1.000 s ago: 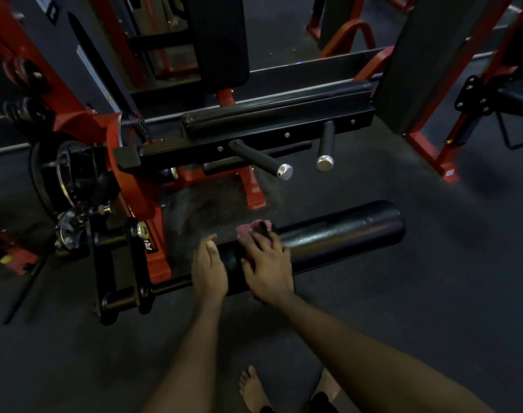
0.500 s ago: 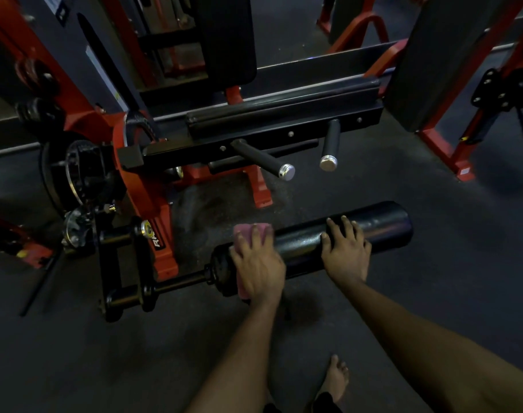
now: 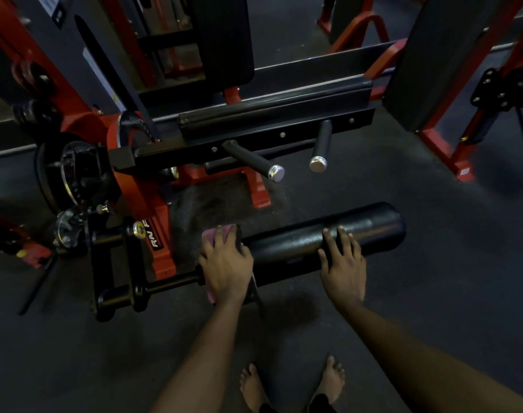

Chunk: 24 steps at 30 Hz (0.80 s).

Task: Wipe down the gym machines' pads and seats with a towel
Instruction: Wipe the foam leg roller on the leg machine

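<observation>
Left hand point(image 3: 226, 260) is lying palm-down over the pink towel point(image 3: 218, 233), fingers laid along the curve and pressing the cloth against the inner end of the black roller pad point(image 3: 287, 242), beside the bar that is joining it to the red machine frame point(image 3: 162, 234); this is a flat press, not a clenched grip. The towel is draping over the roller, showing beyond the fingertips and again below the heel of the palm, so that more of the curved face is likely being covered in one stroke. Right hand point(image 3: 343, 263) is resting bare on the same roller further towards its free end, fingers spread and relaxed, holding nothing. Judgement: it is probably steadying the pad so that it is not turning or swinging under the wiping pressure. The roller is hanging low, near the floor point(image 3: 433, 293), and the person is leaning over it with bare feet point(image 3: 253, 386) just behind. The stretch of roller between the two hands and out to the free end is lying uncovered by cloth, so the wipe appears to be working at the frame end only. Above, a long black pad point(image 3: 272, 114) and an upright back pad point(image 3: 221, 37) are waiting, neither being touched. Two chrome-capped pegs point(image 3: 254, 160) are projecting over the work zone; knuckles could be catching them on a high stroke.
</observation>
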### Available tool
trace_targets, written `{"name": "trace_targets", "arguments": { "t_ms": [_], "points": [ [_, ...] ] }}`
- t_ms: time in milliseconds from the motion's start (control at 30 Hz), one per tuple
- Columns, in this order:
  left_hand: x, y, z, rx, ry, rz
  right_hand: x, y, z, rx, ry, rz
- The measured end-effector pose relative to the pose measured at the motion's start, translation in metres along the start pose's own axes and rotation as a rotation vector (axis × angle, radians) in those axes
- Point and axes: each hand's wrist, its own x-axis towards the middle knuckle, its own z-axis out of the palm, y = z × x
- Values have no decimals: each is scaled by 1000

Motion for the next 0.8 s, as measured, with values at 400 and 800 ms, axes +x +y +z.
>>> {"name": "trace_targets", "arguments": {
  "t_ms": [400,800],
  "points": [
    [-25,9,5,9,56,-115,4,14,-12,62,107,-40],
    [-14,63,27,-35,0,131,37,16,-13,-61,65,99]
  ]
}}
